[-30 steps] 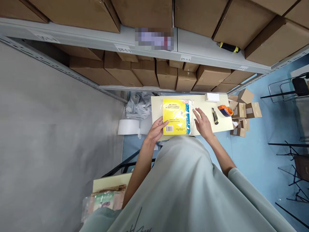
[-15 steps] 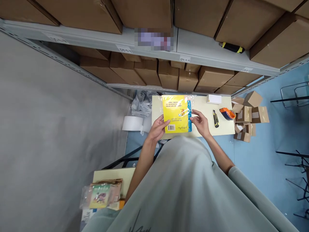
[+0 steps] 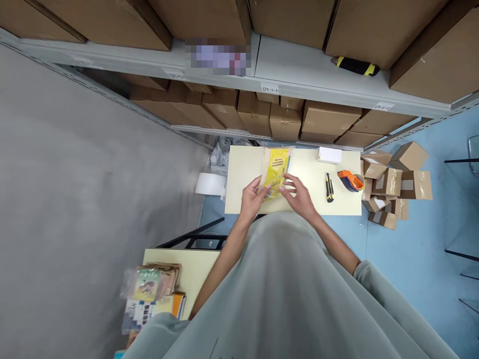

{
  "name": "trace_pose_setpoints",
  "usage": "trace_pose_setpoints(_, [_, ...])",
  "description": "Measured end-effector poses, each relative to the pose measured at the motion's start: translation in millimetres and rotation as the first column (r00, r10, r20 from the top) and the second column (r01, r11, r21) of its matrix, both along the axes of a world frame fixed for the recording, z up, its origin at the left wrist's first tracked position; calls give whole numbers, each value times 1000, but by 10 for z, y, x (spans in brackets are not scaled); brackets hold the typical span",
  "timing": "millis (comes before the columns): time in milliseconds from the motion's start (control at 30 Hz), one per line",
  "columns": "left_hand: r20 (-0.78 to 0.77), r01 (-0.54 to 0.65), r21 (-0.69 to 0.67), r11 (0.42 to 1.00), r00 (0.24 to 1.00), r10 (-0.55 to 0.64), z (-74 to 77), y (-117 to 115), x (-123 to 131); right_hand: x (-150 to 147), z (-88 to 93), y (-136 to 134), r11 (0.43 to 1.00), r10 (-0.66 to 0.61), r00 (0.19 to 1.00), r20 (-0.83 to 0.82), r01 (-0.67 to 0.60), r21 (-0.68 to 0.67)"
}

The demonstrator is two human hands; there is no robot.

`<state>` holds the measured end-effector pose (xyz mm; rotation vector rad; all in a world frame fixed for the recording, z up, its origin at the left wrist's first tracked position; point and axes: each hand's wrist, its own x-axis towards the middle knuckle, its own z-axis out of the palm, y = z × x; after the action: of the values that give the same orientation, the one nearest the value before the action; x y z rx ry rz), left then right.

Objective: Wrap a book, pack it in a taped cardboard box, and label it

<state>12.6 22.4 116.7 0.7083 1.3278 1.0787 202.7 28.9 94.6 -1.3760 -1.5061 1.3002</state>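
Observation:
A yellow book in a clear plastic bag (image 3: 276, 167) stands tilted on edge above the cream table (image 3: 239, 174), so I see it narrow. My left hand (image 3: 251, 197) grips its near left edge with curled fingers. On the book's right side, my right hand (image 3: 297, 194) holds the bag, fingers bent around it. Both hands are over the table's near middle.
On the table's right part lie a black-and-yellow utility knife (image 3: 329, 186), an orange tape dispenser (image 3: 350, 180) and a small white box (image 3: 329, 154). Small cardboard boxes (image 3: 392, 182) are piled on the blue floor. Shelves of cartons (image 3: 262, 112) rise behind. More bagged books (image 3: 153, 284) lie on a lower table.
The bagged book lay flat on the table; now both hands have lifted and turned it up on edge. My right hand moved from beside the book onto it.

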Motion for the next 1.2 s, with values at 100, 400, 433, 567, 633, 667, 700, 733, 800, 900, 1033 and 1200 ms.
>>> trace_pose_setpoints(100, [-179, -15, 35, 999, 984, 22, 77, -77, 323, -138, 41, -42, 996, -31, 990, -136, 19, -85])
trace_pose_setpoints(400, [-224, 184, 56, 981, 960, -167, 274, -230, 442, 143, 32, 176, 964, -180, 954, -239, 123, -234])
trace_pose_setpoints(433, [-213, 138, 42, 990, 969, -126, 225, -191, 350, 188, 14, 208, 962, -189, 956, -223, 134, -239])
trace_pose_setpoints(567, [-259, -192, -11, 981, 948, 183, -106, 59, -58, 258, -9, 274, 954, -198, 962, -188, 145, -261])
trace_pose_setpoints(633, [-58, -131, -179, 975, 991, 122, -256, 173, -229, 239, 3, 282, 952, -164, 964, -210, 99, -288])
trace_pose_setpoints(667, [65, -43, -235, 971, 996, 60, -306, 210, -298, 223, 8, 282, 950, -151, 964, -220, 80, -303])
trace_pose_setpoints(700, [180, 53, -266, 962, 984, -4, -337, 233, -354, 206, 9, 281, 947, -146, 964, -223, 70, -315])
trace_pose_setpoints(733, [266, 133, -271, 953, 962, -58, -351, 243, -398, 188, 5, 279, 944, -149, 964, -221, 72, -323])
trace_pose_setpoints(800, [343, 208, -251, 945, 933, -114, -338, 233, -452, 155, -13, 275, 940, -172, 963, -207, 97, -328])
trace_pose_setpoints(900, [344, 205, -221, 954, 931, -120, -286, 197, -478, 106, -45, 274, 932, -215, 960, -182, 146, -331])
trace_pose_setpoints(1033, [304, 157, -188, 969, 948, -94, -246, 194, -508, 24, -44, 307, 901, -287, 941, -179, 202, -383])
trace_pose_setpoints(1200, [292, 148, -167, 975, 952, -94, -222, 245, -588, -94, -34, 387, 898, -335, 926, -174, 257, -358])
